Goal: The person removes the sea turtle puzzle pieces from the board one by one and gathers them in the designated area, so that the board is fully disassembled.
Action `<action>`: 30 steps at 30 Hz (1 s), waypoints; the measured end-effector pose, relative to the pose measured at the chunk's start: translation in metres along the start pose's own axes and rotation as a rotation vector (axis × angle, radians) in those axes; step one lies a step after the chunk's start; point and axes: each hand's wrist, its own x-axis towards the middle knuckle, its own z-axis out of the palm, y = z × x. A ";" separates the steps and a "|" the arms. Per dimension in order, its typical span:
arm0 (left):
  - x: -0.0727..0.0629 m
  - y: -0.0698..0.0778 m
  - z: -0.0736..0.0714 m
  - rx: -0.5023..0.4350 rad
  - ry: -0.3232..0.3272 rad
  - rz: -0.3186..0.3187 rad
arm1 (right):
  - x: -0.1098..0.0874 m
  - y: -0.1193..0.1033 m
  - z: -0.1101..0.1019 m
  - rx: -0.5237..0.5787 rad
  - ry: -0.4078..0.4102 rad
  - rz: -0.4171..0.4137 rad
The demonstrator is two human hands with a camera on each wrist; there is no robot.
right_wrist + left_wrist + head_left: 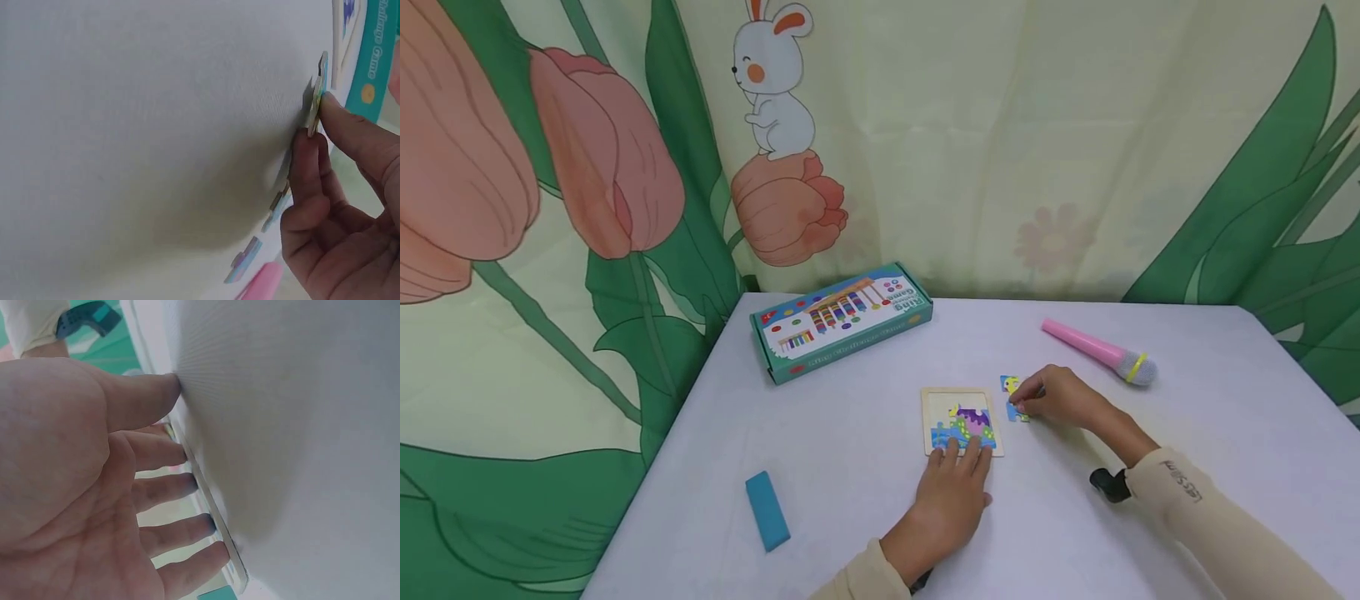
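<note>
A small wooden puzzle frame [931, 408] lies on the white table with several jigsaw pieces [973, 422] fitted in its lower part, showing a purple, pink and green figure over blue. My left hand [946, 498] rests its spread fingertips on the frame's near edge; the left wrist view has the fingers along the rim [215, 509]. To the right of the frame, my right hand [1063, 398] pinches a puzzle piece [317, 100] between thumb and fingers, tilted just above the table. Loose pieces lie by that hand, one yellow and blue piece [1007, 383] beyond the fingertips.
A green game box [842, 321] stands at the back left of the table. Behind the right hand lies a pink toy microphone [1097, 350]. A blue block [767, 511] is at the front left. A printed curtain [962, 150] hangs along the back edge.
</note>
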 end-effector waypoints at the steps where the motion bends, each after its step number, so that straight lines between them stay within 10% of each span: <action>1: 0.000 0.000 0.000 0.004 -0.002 -0.002 | 0.000 -0.001 0.000 -0.006 0.004 -0.002; 15: -0.001 -0.003 -0.001 -0.014 0.028 -0.013 | 0.015 -0.034 0.028 -0.015 0.051 -0.207; 30: 0.001 -0.003 0.001 -0.035 -0.003 -0.008 | 0.021 -0.048 0.049 0.055 0.049 -0.117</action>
